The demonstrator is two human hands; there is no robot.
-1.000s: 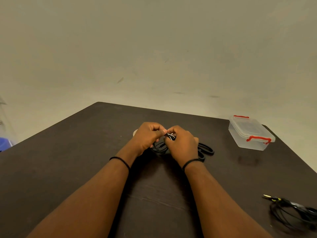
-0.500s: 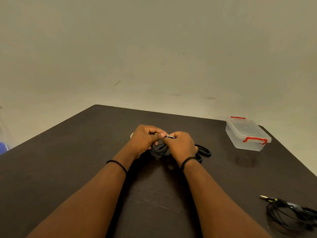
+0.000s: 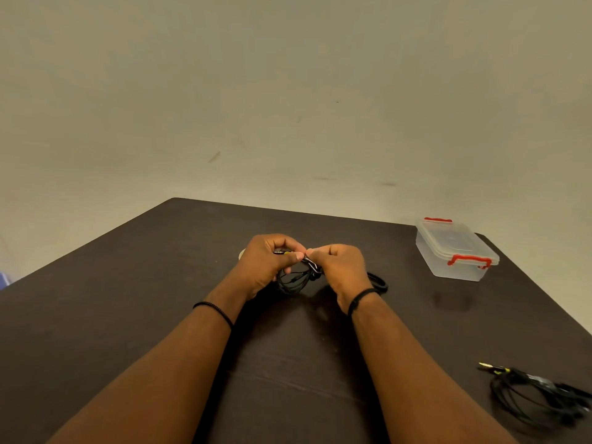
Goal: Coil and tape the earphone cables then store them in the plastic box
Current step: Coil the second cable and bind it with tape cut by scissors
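Fingers (image 3: 296, 256) of left hand (image 3: 267, 267) and right hand (image 3: 341, 270) pinch earphone coil (image 3: 293, 280) at its 12 o'clock; light, limp, springy, so grip across all loops.

A dark brown table (image 3: 134, 315) is filling the lower half of the view, its far edge sitting against a plain beige wall (image 3: 288, 91); faint scuffs are showing on that wall; a sliver of something blue (image 3: 3, 279) is peeking in at the far left edge, too little showing to tell what it is.
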